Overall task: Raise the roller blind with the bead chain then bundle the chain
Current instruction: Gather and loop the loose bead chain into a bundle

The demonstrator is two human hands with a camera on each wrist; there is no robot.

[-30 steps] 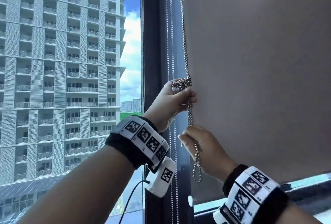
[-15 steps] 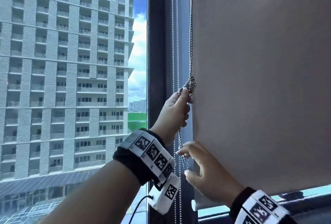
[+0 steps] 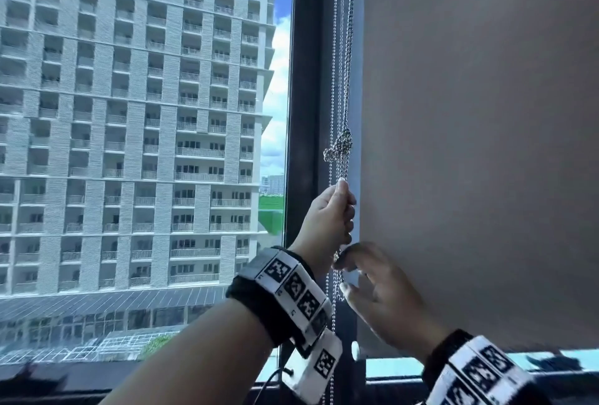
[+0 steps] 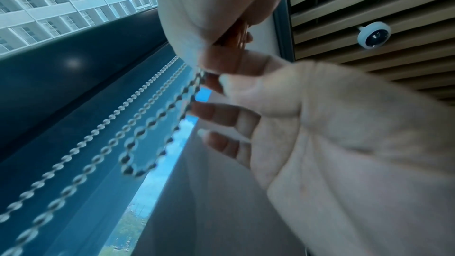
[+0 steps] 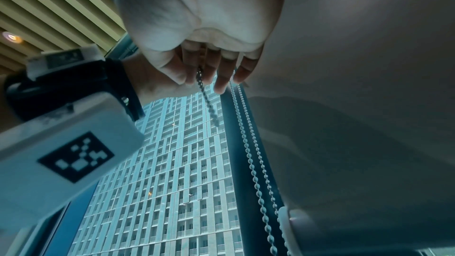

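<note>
Here the bead chain (image 3: 347, 48) hangs in several strands along the dark window frame (image 3: 308, 80), just beside the left edge of the roller blind (image 3: 486, 145), whose grey fabric covers the right part of the head view down to a strip of glass near the bottom. Partway down, the chain is gathered into a small knotted bundle (image 3: 338, 147), and loose strands drop on below it. The left hand (image 3: 327, 216) sits just beneath that bundle with its fingers curled round the hanging strands, thumb up against them; the right wrist view shows a dark strand passing between those curled fingers (image 5: 211, 65). The right hand (image 3: 382, 294) is just below the left, close to it, with its fingers spread and only lightly bent; in the left wrist view its fingertips (image 4: 209, 110) lie right at a dark strand that ends in a free loop (image 4: 138, 163), but whether they pinch it or merely touch it cannot be told. Two paler strands run on beside that loop toward the bottom of the frame. Both wrists carry black bands with white marker blocks (image 3: 291, 284). Outside the glass stands a tall grey apartment building (image 3: 129, 113) under blue sky with cloud, and the wrist views catch a slatted ceiling (image 4: 369, 7) overhead.
</note>
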